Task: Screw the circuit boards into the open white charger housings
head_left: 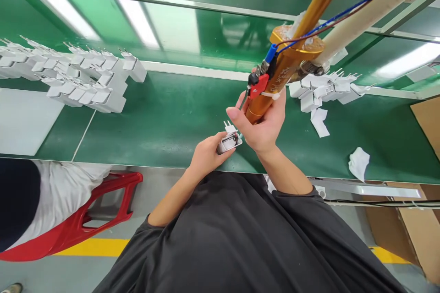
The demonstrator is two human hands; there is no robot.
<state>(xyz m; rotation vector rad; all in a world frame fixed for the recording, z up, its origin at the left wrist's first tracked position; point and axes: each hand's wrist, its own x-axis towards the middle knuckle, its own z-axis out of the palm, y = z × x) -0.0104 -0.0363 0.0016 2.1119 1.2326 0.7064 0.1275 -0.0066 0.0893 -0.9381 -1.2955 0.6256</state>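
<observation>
My left hand (206,155) grips a small white plug adapter housing (227,145) at the bench's front edge. The housing is open, with wires and parts showing inside, and metal pins stick up from its far side. My right hand (266,130) is wrapped round a gold-coloured cylindrical dispensing gun (263,105), which tilts down toward the housing. A thin greenish nozzle (239,137) reaches from the gun to the housing's open side. On the gun's side sits a red switch (258,86) with a black lever near my fingers.
Many white adapters (92,84) stand in rows at the left, with more adapters (319,89) at the right. White paper scraps (359,164) lie on the green bench (172,119). A pale hose (371,18) and wires hang overhead. A person (62,187) sits at the left on a red stool (113,187).
</observation>
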